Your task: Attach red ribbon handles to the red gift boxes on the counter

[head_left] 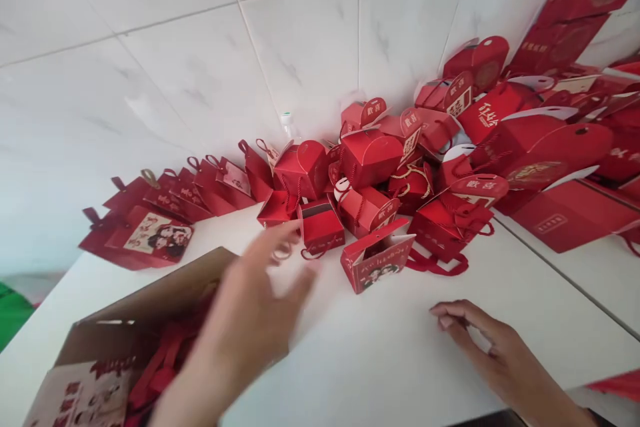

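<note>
My left hand [263,297] is blurred and reaches over the table, with thumb and fingers apart and no object seen between them. By its fingertips stands a small red gift box [323,230] with a cord handle. A small pale loop [281,252] shows under the fingers, too blurred to name. To the right, a red gift box with a printed couple [377,263] has its top partly open. My right hand [493,343] is low over the white table, thumb and index fingertips together, nothing visible in them. Red ribbon handles [440,267] lie beyond it.
Many red candy boxes [373,153] crowd against the tiled wall [305,40]. Red bags with loops [200,187] line the back left. A cardboard box [150,287] with red ribbons stands left of my left hand. A bottle [287,123] stands at the back.
</note>
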### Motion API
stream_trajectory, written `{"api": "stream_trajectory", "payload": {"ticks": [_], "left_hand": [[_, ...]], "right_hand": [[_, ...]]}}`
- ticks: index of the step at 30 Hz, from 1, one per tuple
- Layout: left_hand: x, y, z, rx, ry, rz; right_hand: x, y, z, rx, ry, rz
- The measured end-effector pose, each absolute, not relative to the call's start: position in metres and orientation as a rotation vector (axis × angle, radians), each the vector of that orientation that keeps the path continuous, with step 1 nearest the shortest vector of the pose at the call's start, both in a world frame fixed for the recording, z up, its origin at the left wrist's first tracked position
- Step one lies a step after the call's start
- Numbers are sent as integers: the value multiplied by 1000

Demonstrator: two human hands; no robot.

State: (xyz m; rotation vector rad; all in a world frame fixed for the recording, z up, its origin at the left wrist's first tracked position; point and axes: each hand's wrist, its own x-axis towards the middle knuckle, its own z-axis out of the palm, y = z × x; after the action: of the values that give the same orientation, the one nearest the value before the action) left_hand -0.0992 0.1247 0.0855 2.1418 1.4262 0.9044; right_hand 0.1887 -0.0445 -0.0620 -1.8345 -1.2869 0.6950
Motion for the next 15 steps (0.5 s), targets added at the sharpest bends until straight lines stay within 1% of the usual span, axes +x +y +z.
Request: {"api": "stream_trajectory", "payload": {"ticks": [2,5,8,10,13,15], "left_hand": [[-57,107,61,2134,1208,870],[-16,97,27,1977,1041,1071],[-12,85,13,1936,977,1201],[-25,72,12,1953,972,1247],[-49,47,12,1990,962,1290],[-59,30,8,2021,978,1349]], "right_hand": [[187,-35,-46,-1799,-1341,607],[185,-14,-19,-1666,-1428,345],[183,5,-1,-1542,-1502,101],[180,13,1,-1511,-1577,111],[172,21,-9,-1477,-1734,266],[163,26,-14,-1428,-1810,289]]}}
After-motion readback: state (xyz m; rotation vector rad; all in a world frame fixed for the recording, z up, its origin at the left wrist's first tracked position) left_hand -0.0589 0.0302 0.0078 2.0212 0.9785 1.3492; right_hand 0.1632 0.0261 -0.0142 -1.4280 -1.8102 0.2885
